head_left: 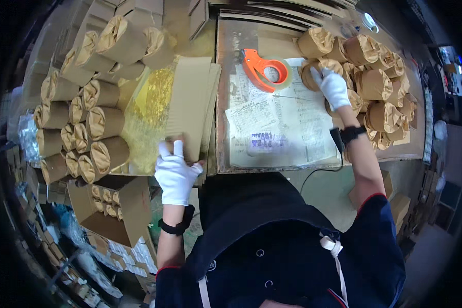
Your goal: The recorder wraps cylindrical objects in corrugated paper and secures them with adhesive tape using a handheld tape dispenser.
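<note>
My left hand [176,172], in a white glove with some bare fingertips, rests with fingers spread at the near end of a stack of brown corrugated cardboard sheets [192,95]. Nothing shows in its grasp. On the right, my gloved right hand [332,87] grips the near side of a brown cylinder wrapped in corrugated card with crumpled paper at its end [313,77]. Its fingers lie over the top rim. More such cylinders [373,84] crowd together just beyond and to the right of that hand.
An orange tape dispenser [259,72] with clear tape lies on printed papers [287,123]. Many wrapped cylinders [105,120] are stacked at the left. Below them stands an open carton [131,210] with more inside. Flat cardboard [272,18] is piled at the back. A dark cable [313,172] hangs from my right wrist.
</note>
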Tool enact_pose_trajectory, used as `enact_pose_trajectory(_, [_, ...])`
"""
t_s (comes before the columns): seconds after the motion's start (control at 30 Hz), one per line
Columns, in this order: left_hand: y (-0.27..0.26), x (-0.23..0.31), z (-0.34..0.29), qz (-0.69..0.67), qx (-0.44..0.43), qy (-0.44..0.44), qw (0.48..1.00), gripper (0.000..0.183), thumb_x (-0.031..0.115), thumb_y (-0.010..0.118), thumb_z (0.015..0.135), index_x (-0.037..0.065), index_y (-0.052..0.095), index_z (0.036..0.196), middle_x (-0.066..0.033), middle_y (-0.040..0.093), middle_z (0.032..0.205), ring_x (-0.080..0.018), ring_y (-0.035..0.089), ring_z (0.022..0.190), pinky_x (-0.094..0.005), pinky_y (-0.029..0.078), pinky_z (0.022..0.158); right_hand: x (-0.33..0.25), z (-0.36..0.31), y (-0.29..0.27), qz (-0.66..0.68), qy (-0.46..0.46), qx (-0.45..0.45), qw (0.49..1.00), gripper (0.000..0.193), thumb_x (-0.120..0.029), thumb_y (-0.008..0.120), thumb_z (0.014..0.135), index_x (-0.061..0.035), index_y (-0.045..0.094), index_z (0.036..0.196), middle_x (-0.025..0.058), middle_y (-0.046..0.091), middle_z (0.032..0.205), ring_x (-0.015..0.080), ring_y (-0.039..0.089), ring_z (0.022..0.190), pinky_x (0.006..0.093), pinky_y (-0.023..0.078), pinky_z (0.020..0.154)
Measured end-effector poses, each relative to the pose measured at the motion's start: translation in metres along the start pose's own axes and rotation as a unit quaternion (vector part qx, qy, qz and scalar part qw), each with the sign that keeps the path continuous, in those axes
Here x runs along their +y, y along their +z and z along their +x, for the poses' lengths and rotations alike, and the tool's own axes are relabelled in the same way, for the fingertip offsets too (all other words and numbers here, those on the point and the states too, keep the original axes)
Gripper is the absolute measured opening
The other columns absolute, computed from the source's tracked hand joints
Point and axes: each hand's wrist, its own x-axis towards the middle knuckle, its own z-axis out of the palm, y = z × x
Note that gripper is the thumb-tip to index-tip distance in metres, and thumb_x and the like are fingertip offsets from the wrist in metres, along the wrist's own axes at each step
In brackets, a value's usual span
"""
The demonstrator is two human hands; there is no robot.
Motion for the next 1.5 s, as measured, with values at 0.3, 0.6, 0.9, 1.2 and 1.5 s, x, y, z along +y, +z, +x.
enact_pose_trajectory(0.3, [0.068,0.116,-0.014,-0.032,-0.114,0.243,0.963,0.073,0.057,0.064,0.078,0.010,0.053,0.133,-0.0146,0.064,0.093,-0.0249,0.067,0.063,-0.0370,0.052,0.050,-0.051,-0.117,-0.032,0.684,0.250,-0.140,0.671,0.045,-0.026,0.063,0.095,0.0065,0.059,0.125,0.0128,0.064,0.123,0.0173,0.058,0.114,0.0304,0.042,0.102])
enact_pose_trajectory(0.6, [0.102,0.050,-0.039,-0.098,0.057,0.444,0.889,0.022,0.026,0.063,0.086,0.024,0.066,0.107,-0.0066,0.058,0.094,-0.0174,0.056,0.061,-0.0306,0.046,0.047,-0.180,-0.109,-0.045,0.609,0.259,-0.334,0.671,0.047,-0.027,0.058,0.096,0.0081,0.058,0.126,0.0164,0.065,0.123,0.0189,0.060,0.111,0.0289,0.045,0.096])
enact_pose_trajectory(0.9, [0.097,0.085,0.070,-0.557,0.111,0.187,0.801,0.029,0.013,0.067,0.085,0.006,0.068,0.113,-0.0167,0.045,0.143,-0.0323,0.053,0.121,-0.0351,0.048,0.096,-0.184,-0.047,-0.003,0.710,0.170,-0.239,0.640,0.075,-0.052,0.064,0.090,0.0010,0.046,0.139,0.0149,0.056,0.135,0.0222,0.054,0.122,0.0338,0.043,0.102])
enact_pose_trajectory(1.2, [0.077,0.114,0.095,-0.826,0.008,-0.011,0.564,0.037,-0.005,0.058,0.084,0.009,0.056,0.118,-0.0038,0.054,0.115,-0.0126,0.055,0.098,-0.0275,0.049,0.083,-0.213,-0.060,-0.017,0.513,0.265,-0.072,0.813,0.045,-0.036,0.060,0.096,0.0020,0.061,0.120,0.0166,0.068,0.094,0.0254,0.066,0.085,0.0361,0.052,0.078])
enact_pose_trajectory(1.5, [0.043,0.088,0.040,-0.342,0.198,0.318,0.862,0.028,0.010,0.071,0.076,0.018,0.067,0.102,-0.0174,0.048,0.141,-0.0413,0.051,0.120,-0.0434,0.045,0.101,-0.162,-0.033,0.011,0.321,-0.089,0.167,0.928,0.011,-0.007,0.064,0.089,0.0009,0.066,0.097,0.0118,0.064,0.081,0.0281,0.061,0.069,0.0366,0.048,0.059])
